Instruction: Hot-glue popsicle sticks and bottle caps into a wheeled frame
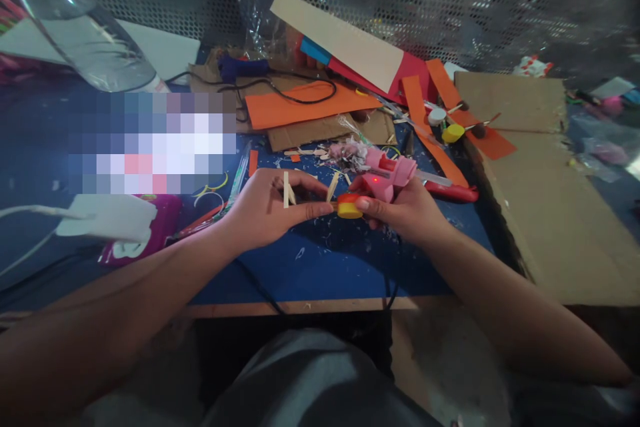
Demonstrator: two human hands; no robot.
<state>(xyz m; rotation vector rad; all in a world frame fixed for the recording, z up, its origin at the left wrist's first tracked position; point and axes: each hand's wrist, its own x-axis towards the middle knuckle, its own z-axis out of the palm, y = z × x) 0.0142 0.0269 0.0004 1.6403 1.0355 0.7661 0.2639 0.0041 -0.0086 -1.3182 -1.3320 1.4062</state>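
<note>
My left hand (273, 207) pinches a thin wooden stick assembly, with pale sticks (287, 190) rising above its fingers. The assembly meets a small yellow and red cap (349, 207) at the middle. My right hand (407, 210) holds that cap between thumb and finger. A pink glue gun (389, 172) with a lit red light rests against the same hand, and its fingers are partly hidden behind it. Greyish scraps (350, 155) lie around the front of the glue gun.
Orange paper (305, 105) and cardboard (575, 200) lie behind and to the right. A red-handled tool (450, 191) is beside my right hand. A white plug (107, 217), purple pack (165, 213) and large bottle (95, 47) stand left.
</note>
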